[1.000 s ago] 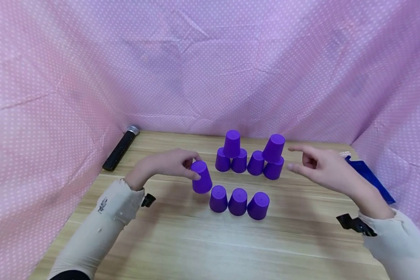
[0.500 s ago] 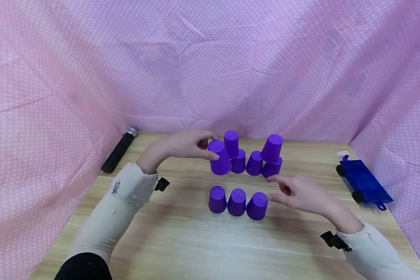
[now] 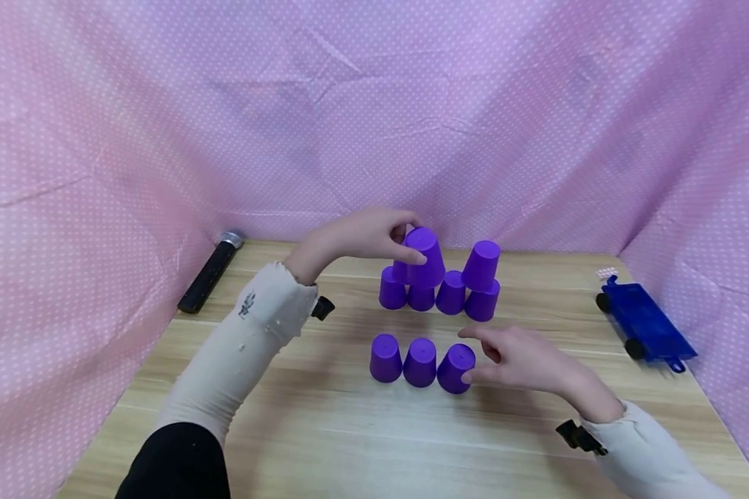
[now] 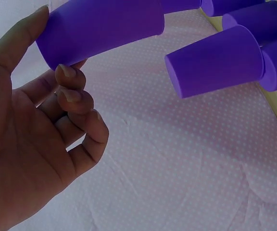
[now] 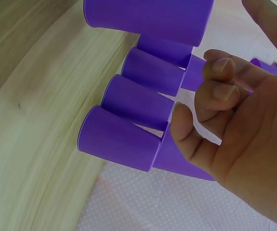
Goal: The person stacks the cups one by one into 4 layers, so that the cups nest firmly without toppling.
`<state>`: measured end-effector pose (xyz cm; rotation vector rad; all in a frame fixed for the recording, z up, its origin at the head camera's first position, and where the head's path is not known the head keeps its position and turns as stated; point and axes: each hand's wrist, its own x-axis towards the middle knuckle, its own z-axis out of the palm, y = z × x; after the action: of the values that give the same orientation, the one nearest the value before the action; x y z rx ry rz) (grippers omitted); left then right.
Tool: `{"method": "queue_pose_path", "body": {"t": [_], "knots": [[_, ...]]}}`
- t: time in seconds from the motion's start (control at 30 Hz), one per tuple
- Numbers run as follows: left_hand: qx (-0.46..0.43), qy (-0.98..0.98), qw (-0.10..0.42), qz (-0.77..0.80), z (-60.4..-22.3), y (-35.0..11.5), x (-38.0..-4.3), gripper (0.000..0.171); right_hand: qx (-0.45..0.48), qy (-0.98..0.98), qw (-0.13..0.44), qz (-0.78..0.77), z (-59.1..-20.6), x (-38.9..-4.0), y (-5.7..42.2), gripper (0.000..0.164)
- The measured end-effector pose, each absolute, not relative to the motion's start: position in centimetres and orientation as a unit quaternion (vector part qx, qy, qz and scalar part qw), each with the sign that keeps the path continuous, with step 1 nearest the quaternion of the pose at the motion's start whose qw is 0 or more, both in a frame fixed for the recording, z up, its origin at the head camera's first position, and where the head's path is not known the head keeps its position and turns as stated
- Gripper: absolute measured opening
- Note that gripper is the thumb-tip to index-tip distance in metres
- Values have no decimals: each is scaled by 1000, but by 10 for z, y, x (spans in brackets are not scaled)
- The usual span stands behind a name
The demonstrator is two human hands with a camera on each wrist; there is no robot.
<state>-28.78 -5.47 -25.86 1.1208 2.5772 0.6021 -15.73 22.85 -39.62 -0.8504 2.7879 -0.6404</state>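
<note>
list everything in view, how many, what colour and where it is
table: one, light wood, under everything
dotted cloth: pink-lilac, round the back and sides
front cups: three, purple, upside down in a row
lower back cups: four, purple, in a row behind
upper back cups: two, purple, atop that row
held cup: one, purple, at the back stack
microphone: one, black with silver head, far left
toy cart: one, blue, black wheels, far right
small item: pale pink, beyond the cart, unclear
wrist gear: two, black, one per wrist
sleeves: two, off-white
left hand: one, gripping the held cup
right hand: one, beside the rightmost front cup
</note>
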Motion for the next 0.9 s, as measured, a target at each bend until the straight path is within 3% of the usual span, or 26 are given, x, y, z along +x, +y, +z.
{"method": "queue_pose_path", "body": {"t": [0.37,0.63,0.9], "knots": [[384,891,120,208,-269,-30,-312,53,-273,938,90,-192,-398,-157,222,72],[388,893,100,207,-277,-19,-324,48,-272,938,90,-196,-398,-157,220,72],[378,904,93,177,-281,-8,-328,61,-266,936,104,-206,-401,-157,221,70]]}}
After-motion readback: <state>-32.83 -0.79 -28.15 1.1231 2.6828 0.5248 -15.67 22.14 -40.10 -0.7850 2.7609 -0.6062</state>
